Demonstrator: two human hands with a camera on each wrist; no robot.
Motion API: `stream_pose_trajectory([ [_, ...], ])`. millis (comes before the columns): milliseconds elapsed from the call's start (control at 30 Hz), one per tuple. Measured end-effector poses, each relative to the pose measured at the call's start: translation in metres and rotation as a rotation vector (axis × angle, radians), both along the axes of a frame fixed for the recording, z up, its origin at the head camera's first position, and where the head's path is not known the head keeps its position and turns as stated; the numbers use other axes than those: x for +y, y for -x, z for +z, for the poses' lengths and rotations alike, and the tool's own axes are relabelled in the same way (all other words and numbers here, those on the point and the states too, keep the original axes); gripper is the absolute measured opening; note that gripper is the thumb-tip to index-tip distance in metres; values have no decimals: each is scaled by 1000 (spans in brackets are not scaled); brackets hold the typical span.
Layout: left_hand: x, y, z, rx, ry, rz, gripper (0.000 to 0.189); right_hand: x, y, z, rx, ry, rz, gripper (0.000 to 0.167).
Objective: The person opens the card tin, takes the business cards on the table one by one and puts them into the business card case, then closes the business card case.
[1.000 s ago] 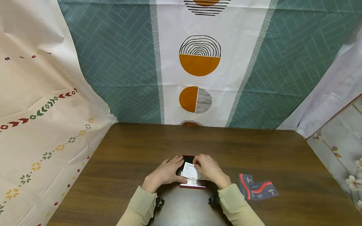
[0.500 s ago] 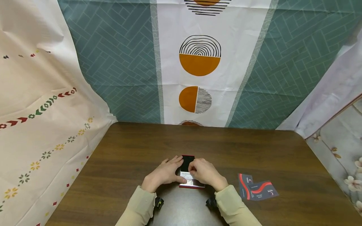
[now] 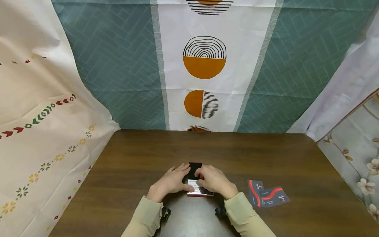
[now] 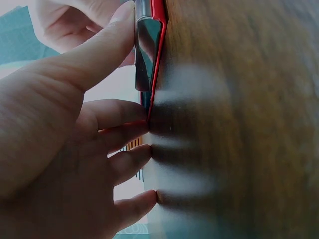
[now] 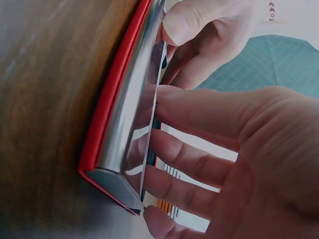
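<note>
Roughly midway between the left and right edges of the tabletop (image 3: 130,164), well short of its far edge, the head view shows a red case (image 3: 194,168) lying unfolded, black at the far end, shiny at the near end. A white card (image 3: 191,182) lies at the shiny end; whether on it or partly inside, I cannot tell. The left hand (image 3: 171,182) flanks the case with fingers spread, thumb at the card. The right hand (image 3: 216,180) is over the other side, fingers loosely bent, thumb at the card. Two overlapping dark cards (image 3: 273,198) lie towards the right edge.

By the left wrist view, the left thumb presses the case, the forefinger touches its side and the other fingertips meet the tabletop.

From the right wrist view, the right thumb and fingertips touch the case's shiny face; its red cover lies along the tabletop
</note>
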State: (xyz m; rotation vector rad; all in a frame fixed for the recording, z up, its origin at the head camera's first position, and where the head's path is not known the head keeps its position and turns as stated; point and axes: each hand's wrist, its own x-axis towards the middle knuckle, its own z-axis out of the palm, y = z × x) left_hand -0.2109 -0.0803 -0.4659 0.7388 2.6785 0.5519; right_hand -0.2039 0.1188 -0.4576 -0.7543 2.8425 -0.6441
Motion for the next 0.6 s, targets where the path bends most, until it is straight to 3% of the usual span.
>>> stream_pose_trajectory([
  [367, 0, -1, 2, -2, 0, 8, 88, 10, -2, 12, 36, 16, -61, 22],
  [600, 1, -2, 1, 1, 6, 10, 89, 34, -7, 11, 184, -116, -52, 14],
])
